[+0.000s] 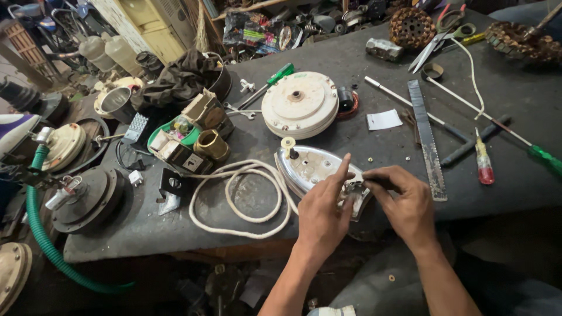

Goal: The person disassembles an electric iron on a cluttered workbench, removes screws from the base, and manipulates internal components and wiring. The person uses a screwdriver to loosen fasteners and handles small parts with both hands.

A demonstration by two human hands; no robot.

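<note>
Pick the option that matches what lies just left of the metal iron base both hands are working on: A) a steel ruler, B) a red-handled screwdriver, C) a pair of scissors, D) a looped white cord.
D: the white cord lies in loops on the bench directly left of the iron base, where the left hand and right hand meet; the scissors, ruler and red-handled screwdriver all lie to its right.

Dark grey workbench (328,52), white cord (234,202), metal iron body (316,167), round white motor housing (300,104), steel ruler (427,137), screwdrivers (483,167)
</note>
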